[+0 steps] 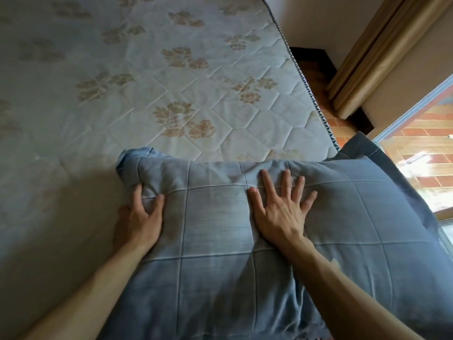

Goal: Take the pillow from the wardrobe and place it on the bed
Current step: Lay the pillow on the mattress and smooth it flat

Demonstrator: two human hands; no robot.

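Seemingly, left hand (141, 217) pinching pillow (215, 231) edge, right hand (279, 212) splayed flat atop.

Daylight from the window (416, 153) at right; left side dim, edges warped.

Nothing to read here: no words, labels, brands or numbers show anywhere, from upper left to lower right.

we lose the pillow (220, 217) past the bottom edge, the bed (98, 94) past left and top, the curtain (382, 57) past the top.
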